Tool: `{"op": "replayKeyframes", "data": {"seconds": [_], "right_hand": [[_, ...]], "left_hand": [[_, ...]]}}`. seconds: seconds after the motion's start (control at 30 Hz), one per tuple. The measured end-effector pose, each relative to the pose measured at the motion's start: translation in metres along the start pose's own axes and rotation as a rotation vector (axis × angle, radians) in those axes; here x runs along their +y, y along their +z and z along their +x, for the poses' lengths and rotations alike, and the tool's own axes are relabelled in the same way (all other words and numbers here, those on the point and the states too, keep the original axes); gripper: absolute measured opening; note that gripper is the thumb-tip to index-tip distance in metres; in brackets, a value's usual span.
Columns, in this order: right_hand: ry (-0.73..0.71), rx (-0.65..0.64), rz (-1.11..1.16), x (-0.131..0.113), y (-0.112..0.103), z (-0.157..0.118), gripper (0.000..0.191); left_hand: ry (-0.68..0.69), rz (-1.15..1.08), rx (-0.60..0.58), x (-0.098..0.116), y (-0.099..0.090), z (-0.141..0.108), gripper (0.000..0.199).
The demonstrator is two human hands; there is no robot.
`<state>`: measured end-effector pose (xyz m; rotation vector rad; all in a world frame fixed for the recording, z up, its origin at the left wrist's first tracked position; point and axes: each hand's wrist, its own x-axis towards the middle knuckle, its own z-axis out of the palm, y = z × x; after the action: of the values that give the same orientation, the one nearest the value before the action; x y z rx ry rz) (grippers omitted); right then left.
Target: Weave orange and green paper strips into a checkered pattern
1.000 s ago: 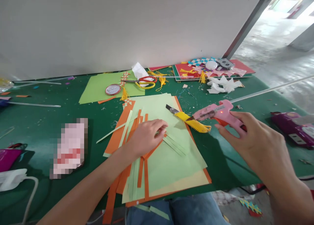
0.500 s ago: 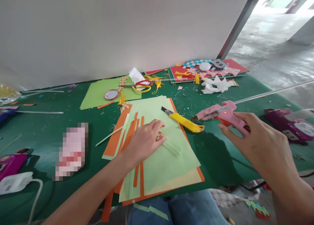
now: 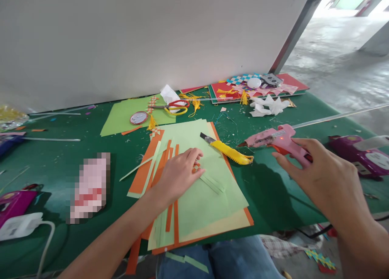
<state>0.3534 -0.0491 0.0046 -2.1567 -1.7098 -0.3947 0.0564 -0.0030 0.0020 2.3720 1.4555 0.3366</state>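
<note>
My left hand [image 3: 182, 169] rests on the stacked green paper sheets [image 3: 209, 206], its fingers closed on a small woven paper strip [image 3: 197, 167] in orange and pale green. Loose green ends of the weave stick out toward the lower right; the fingers hide part of it. In my right hand [image 3: 325, 173] is a pink hot glue gun [image 3: 281, 139], its nozzle pointing left and a clear glue stick [image 3: 337, 114] jutting from its back. Between the hands lies a yellow utility knife [image 3: 231, 151], blade out. Orange paper strips [image 3: 176, 198] lie beside my left wrist.
Scissors [image 3: 178, 108], a round tin [image 3: 139, 117] and a yellow tassel [image 3: 152, 123] sit at the back. Crumpled tissue [image 3: 269, 106] lies back right. Purple power strips [image 3: 360, 153] flank the green table [image 3: 261, 202]. A pixelated pink object [image 3: 91, 185] lies left.
My right hand and the glue gun have shifted very slightly to the right. My left hand stays on the woven strip.
</note>
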Motion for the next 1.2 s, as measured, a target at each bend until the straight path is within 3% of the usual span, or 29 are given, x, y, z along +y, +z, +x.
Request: {"op": "replayKeyframes", "data": {"seconds": [0.13,0.27,0.37,0.5,0.57,0.67,0.77,0.87,1.0,1.2], "right_hand": [[0.052,-0.029,0.054,-0.004,0.003,0.006,0.046],[0.083,-0.134,0.16,-0.018,0.005,0.022,0.041],[0.045,-0.228,0.281,-0.032,0.013,0.039,0.038],[-0.033,-0.334,0.36,-0.05,0.034,0.059,0.036],[-0.079,-0.36,0.354,-0.059,0.048,0.063,0.033],[-0.119,-0.336,0.313,-0.069,0.067,0.064,0.034],[-0.196,-0.233,0.249,-0.073,0.078,0.062,0.037],[-0.272,-0.141,0.154,-0.071,0.071,0.055,0.041],[-0.432,-0.05,0.097,-0.07,0.046,0.036,0.039],[-0.625,-0.219,0.13,-0.072,0.037,0.011,0.023]], "left_hand": [[-0.048,-0.054,-0.013,0.001,-0.003,0.0,0.037],[-0.062,-0.278,0.012,-0.007,-0.011,-0.001,0.025],[0.029,-0.209,0.072,-0.018,-0.021,-0.005,0.021],[0.17,-0.117,-0.194,-0.03,-0.028,-0.009,0.047],[0.207,-0.086,-0.264,-0.034,-0.028,-0.008,0.05],[0.246,-0.076,-0.279,-0.039,-0.025,-0.007,0.049],[0.272,-0.089,-0.254,-0.043,-0.022,-0.008,0.048],[0.272,-0.114,-0.236,-0.046,-0.019,-0.009,0.047],[0.26,-0.147,-0.249,-0.051,-0.015,-0.01,0.05],[0.271,-0.198,-0.23,-0.052,-0.014,-0.011,0.052]]}}
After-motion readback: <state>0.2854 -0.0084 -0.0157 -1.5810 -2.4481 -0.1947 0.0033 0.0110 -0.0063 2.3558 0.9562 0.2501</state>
